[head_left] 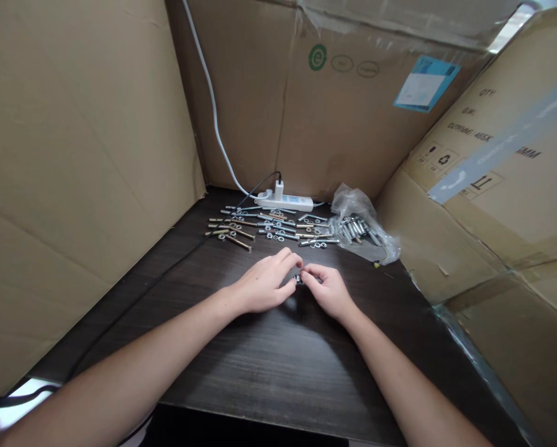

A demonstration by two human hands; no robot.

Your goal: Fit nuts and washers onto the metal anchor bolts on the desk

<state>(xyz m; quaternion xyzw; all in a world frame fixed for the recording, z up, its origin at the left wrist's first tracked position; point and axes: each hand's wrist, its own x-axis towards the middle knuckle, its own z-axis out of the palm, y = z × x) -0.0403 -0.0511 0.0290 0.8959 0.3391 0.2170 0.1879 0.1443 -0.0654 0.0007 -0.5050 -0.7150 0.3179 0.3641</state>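
My left hand [264, 284] and my right hand [328, 289] meet fingertip to fingertip over the dark wooden table [269, 366]. Both pinch a small metal part [299, 279], too small to name, between them. Just beyond the hands lie several long bolts with washers and nuts [269, 226], laid out in rows. A clear plastic bag of more bolts [359, 226] lies to the right of those rows.
A white power strip [285, 200] with a plugged-in adapter sits at the table's back edge, its white cable running up the cardboard wall. A black cable [133, 304] crosses the table's left side. Large cardboard boxes [73, 155] wall in the left, back and right.
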